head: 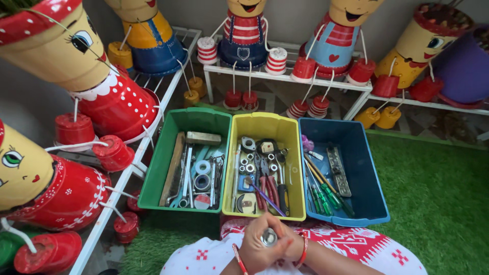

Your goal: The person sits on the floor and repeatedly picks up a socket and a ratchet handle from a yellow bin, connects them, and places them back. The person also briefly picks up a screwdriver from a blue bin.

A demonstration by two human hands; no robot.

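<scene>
Both hands, left hand (254, 247) and right hand (288, 239), are clamped together on a round metal nut (268, 237), not yet placed in the yellow bin (264, 124) just ahead.

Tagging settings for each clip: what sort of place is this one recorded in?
Probably a home patio or terrace used as a hobby corner. Painted flowerpot dolls sit on white racks, artificial grass covers the floor, and three plastic bins of tools, green, yellow and blue, stand before the person's hands.
</scene>
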